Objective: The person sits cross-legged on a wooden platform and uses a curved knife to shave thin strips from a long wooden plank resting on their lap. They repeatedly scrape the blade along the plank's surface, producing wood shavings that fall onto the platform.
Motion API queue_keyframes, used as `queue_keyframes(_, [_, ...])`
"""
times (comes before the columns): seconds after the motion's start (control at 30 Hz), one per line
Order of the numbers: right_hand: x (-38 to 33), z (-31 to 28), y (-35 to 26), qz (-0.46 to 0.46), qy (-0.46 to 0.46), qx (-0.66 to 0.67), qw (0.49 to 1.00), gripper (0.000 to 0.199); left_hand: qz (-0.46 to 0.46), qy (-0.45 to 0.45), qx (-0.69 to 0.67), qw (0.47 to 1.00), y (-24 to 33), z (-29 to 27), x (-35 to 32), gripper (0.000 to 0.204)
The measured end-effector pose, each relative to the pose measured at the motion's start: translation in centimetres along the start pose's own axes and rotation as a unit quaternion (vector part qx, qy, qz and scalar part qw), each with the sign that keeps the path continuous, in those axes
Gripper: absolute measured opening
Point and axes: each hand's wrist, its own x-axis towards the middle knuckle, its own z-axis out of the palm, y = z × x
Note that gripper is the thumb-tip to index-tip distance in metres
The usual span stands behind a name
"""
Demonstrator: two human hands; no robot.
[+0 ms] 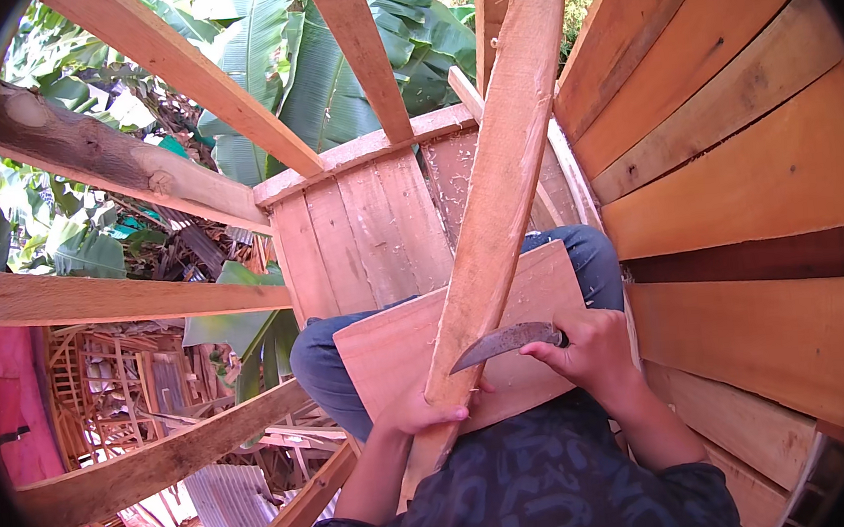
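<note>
A long wooden plank (497,197) slants from my lap up toward the far right, crossing a flat wooden board (394,341) laid over my knees. Near the plank's lower end, my left hand (425,409) wraps round it, with some fingers hidden beneath. My right hand (590,346) is closed on the handle of a knife (509,341) with a broad, curved, dark blade. The blade points left and lies across the plank, its tip just above my left hand. Whether the edge touches the wood I cannot tell.
Slatted wooden flooring (369,228) with shavings lies ahead of my knees. A plank wall (737,196) rises close on my right. Spaced wooden posts (123,290) stand on the left, over a drop to scrap timber and corrugated sheets (232,506). Banana leaves (315,72) grow beyond.
</note>
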Motion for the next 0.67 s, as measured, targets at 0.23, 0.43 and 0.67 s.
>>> queue_keyframes(0.23, [2.0,0.1,0.6,-0.018,0.067,-0.062,0.996,0.07,0.02,0.018,0.02,0.999,-0.4,-0.3,-0.2,0.064])
queue_keyframes(0.43, [5.0,-2.3,5.8,0.268,0.189,-0.014,0.945,0.07,0.041,-0.007,0.02,0.999,-0.6,-0.1,-0.4,0.057])
queue_keyframes(0.67, [2.7,-3.5,2.9,0.091,0.082,0.145,0.982,0.069,0.022,-0.06,0.064,0.996,-0.5,-1.6,-0.2,0.069])
